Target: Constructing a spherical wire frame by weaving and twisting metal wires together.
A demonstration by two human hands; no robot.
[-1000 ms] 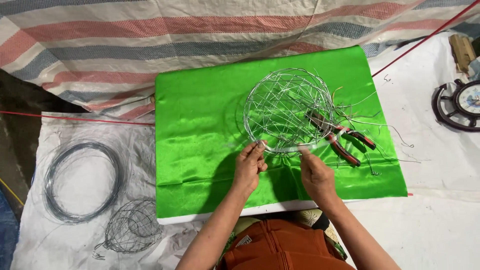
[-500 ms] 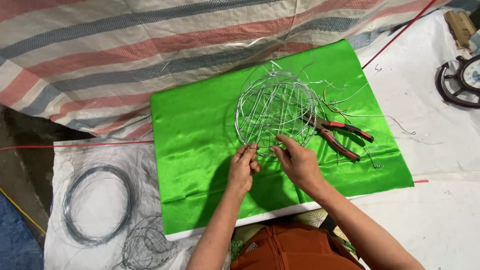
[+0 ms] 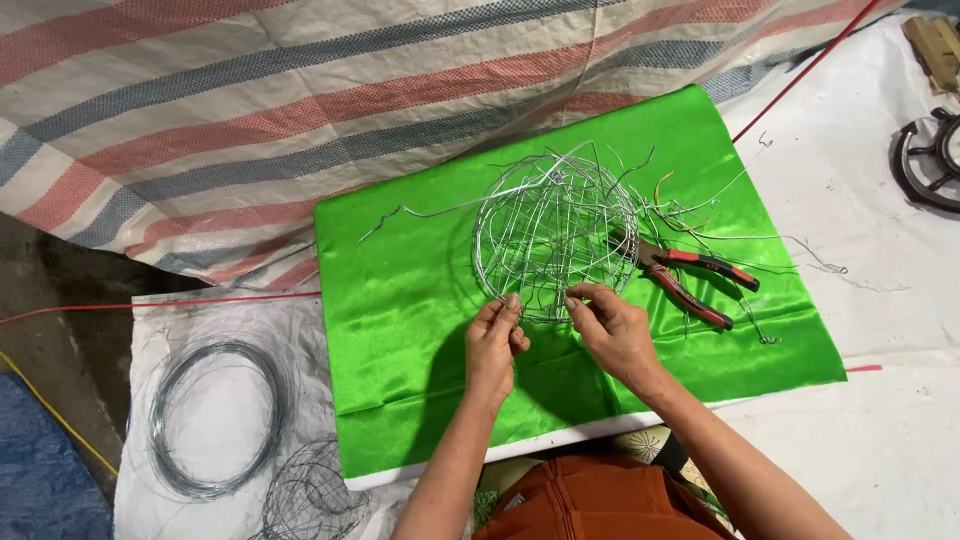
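A round basket frame of thin silver wire point(image 3: 556, 235) lies on a bright green cloth point(image 3: 400, 330). My left hand point(image 3: 495, 340) pinches the near rim of the frame with its fingertips. My right hand point(image 3: 612, 330) grips the same rim a little to the right, thumb and fingers closed on a wire. Loose wire ends stick out from the frame's top and right side. Red-handled pliers point(image 3: 690, 278) lie on the cloth just right of the frame, apart from both hands.
A coil of dark wire point(image 3: 215, 415) and a smaller wire mesh ball point(image 3: 310, 495) lie on white sheeting at the left. A striped tarp point(image 3: 250, 110) covers the back. A thin red cord point(image 3: 800, 70) crosses the top right, near a dark metal wheel point(image 3: 930, 160).
My right hand has moved left from beside the pliers to the frame's near rim and taken hold of it. The left hand has stayed on the rim. The camera view has shifted.
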